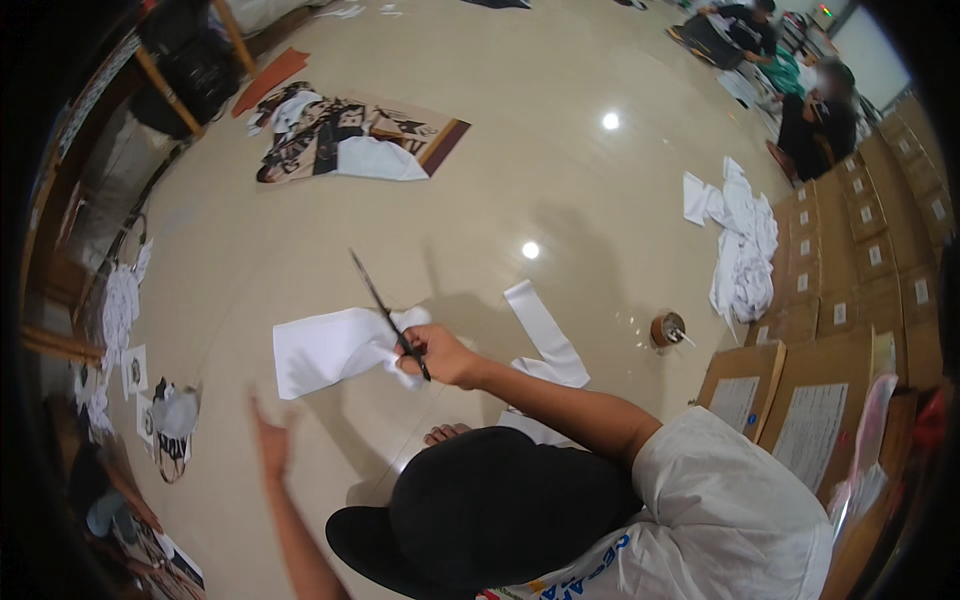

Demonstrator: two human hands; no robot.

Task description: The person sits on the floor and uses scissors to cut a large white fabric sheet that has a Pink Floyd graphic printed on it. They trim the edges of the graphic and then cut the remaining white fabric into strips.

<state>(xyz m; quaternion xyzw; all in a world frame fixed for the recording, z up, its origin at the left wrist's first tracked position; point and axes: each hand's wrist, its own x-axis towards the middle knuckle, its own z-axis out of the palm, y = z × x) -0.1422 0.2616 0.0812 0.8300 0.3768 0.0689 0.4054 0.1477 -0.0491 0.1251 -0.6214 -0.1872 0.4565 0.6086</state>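
The glossy beige floor (560, 180) carries a white fabric strip (545, 335) just beside the right hand (445, 355), and a tape roll (667, 328) farther right.

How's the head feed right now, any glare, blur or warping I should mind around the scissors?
Head view: two ceiling-light glare spots on the glossy floor, clear of the scissors; soft shadows fall beside the white sheet; left hand is motion-blurred; box stacks bend near the dark fisheye rim.

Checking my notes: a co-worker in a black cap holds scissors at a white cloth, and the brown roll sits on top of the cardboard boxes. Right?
Not quite. The head view shows the brown roll on the floor beside the cardboard boxes, not on them. The co-worker does hold scissors at the white cloth.
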